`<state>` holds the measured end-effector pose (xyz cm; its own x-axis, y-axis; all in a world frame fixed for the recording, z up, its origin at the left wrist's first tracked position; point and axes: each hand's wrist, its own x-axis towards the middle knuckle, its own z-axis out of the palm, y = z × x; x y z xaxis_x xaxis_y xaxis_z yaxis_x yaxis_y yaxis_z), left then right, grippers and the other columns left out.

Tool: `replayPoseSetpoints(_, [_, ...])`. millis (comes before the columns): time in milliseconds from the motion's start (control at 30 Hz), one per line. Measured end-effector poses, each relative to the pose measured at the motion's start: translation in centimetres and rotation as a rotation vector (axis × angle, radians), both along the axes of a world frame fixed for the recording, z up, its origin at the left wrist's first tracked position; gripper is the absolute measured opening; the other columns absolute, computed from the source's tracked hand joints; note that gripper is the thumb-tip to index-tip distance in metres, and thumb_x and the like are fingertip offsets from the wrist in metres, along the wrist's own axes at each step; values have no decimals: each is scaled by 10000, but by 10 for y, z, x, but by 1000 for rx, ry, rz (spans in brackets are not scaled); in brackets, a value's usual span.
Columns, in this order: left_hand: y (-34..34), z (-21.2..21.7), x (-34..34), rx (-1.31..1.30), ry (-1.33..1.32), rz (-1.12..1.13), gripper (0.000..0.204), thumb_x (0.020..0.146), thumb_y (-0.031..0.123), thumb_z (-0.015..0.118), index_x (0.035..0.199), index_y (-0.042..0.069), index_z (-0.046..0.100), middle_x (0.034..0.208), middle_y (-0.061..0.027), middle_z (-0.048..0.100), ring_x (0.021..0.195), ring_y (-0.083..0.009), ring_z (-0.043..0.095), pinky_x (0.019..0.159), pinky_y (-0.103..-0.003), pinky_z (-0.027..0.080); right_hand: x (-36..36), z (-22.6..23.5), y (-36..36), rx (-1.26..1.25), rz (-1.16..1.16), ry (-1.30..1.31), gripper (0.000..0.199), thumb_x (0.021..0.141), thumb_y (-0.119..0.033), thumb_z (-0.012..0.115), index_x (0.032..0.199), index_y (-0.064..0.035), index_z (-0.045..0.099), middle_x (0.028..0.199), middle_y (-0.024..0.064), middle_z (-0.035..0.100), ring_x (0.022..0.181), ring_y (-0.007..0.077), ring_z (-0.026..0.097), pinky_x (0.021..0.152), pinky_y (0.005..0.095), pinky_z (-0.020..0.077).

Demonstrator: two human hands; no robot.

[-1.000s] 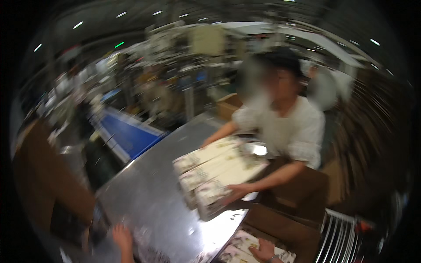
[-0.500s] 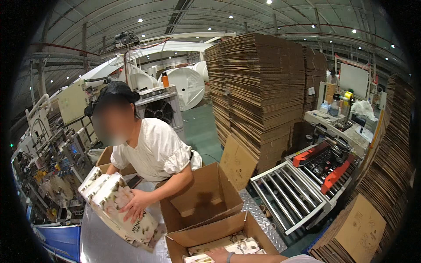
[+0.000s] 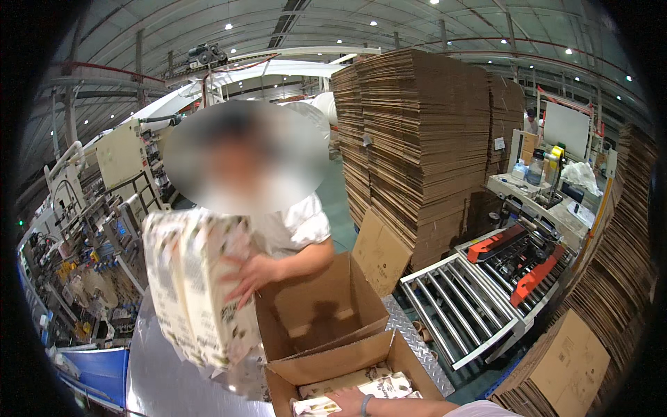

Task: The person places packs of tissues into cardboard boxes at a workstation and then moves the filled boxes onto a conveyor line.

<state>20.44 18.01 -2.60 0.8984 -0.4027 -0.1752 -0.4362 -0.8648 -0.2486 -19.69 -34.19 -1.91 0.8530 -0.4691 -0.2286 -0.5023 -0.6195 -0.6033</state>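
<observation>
My right hand [image 3: 346, 401] reaches in from the lower right, a band round its wrist. It lies on white floral-printed soft packs [image 3: 385, 386] inside the near open cardboard box [image 3: 316, 368]; its fingers look stretched out, and their tips are partly cut off by the lower edge. My left hand is not in view. Across the metal table [image 3: 167, 389], a co-worker in a white top holds a stack of similar floral packs [image 3: 201, 299], one hand [image 3: 250, 276] spread on its side. A second open cardboard box [image 3: 316, 306] stands just behind mine, with nothing visible in it.
Tall stacks of flattened cartons [image 3: 417, 139] rise behind the boxes, with more stacks [image 3: 618, 257] at the right. A roller conveyor [image 3: 462, 306] with red-sided machinery [image 3: 531, 274] stands to the right. Machinery [image 3: 90, 257] and a blue panel [image 3: 97, 375] line the left.
The co-worker has raised the floral packs, turned them more upright and brought them closer to the boxes. My right hand stays on the packs in the near box. The view has shifted slightly.
</observation>
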Motion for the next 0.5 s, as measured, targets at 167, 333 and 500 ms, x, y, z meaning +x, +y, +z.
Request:
replayPoseSetpoints(167, [31,-63,33,44,-34,-302,429,847,265,450,1243,110,512,1350,-151,432,1254,-353,363,1013,-491,300,-1,1,-1,-62,-24,1,847,738,-589,557,1353,-42,359,1229,248,481,1133,392,452,947,529,334])
replayPoseSetpoints(333, [-15,5,-28,-327,103,58,514,897,391,460,1305,78,458,1353,-188,416,1230,-368,385,1027,-449,307,2,9,-4,-60,-7,43,817,729,-557,594,1325,-37,393,1212,239,490,1108,385,460,930,516,351])
replayPoseSetpoints(500, [-62,66,-55,-600,-104,434,575,907,443,455,1308,31,443,1321,-233,434,1219,-362,400,1019,-436,321,7,-21,-8,-125,-1,23,812,703,-503,649,1324,-46,395,1226,228,485,1137,383,440,953,491,345])
